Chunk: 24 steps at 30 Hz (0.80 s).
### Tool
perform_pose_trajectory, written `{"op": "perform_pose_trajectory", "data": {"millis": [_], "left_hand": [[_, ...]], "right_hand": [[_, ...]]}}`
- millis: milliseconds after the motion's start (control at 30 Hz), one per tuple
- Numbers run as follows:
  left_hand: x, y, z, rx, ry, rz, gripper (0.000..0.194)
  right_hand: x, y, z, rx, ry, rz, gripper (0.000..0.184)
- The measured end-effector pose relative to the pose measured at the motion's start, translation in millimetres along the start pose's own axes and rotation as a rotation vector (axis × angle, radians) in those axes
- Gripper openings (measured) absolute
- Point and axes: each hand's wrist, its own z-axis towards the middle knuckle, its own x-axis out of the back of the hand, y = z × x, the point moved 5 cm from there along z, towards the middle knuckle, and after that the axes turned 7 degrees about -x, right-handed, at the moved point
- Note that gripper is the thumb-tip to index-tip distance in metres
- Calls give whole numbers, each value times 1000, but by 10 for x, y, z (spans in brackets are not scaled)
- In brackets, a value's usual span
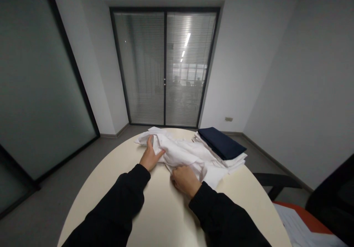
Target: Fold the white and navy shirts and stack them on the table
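Observation:
A crumpled white cloth (182, 152) lies spread across the far part of the round table, its folds bunched up. My left hand (151, 157) grips its left part, thumb and forefinger apart with fabric between them; the other fingers are hidden. At the near edge of the cloth, my right hand (184, 178) is closed like a fist on the fabric, its fingertips out of sight. Right of the cloth, and touching it, sits a stack of folded white cloths (238, 162) with a folded navy cloth (221, 142) on top.
The pale round table (160, 210) has a curved edge on both sides. By its right side stands a black chair (279, 180), and an orange-red item with white printed sheets (301, 221) lies there below table height. Glazed doors with blinds (164, 70) are behind.

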Motion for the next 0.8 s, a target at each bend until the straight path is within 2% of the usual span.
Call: {"op": "perform_pose_trajectory", "data": {"millis": [133,267,400,500,567,667,733,800], "left_hand": [[44,113,33,-65,23,-31,79],[117,250,92,-127,-11,-82,52],[214,275,162,-114,-23,17,45],[320,214,214,-24,21,28,45],[377,169,231,52,-5,3,49],[418,96,212,162,-170,51,54],[419,42,173,192,-309,163,53],[416,-17,128,188,-397,306,49]], "right_hand": [[96,11,-51,92,-70,44,20],[475,66,-298,266,-133,380,18],[822,110,-625,411,-332,739,19],[965,170,-765,470,-370,878,19],[972,193,-803,527,-438,956,19],[866,226,-762,543,-554,1019,26],[740,277,-655,443,-519,973,33],[587,330,-528,316,-422,857,44]]}}
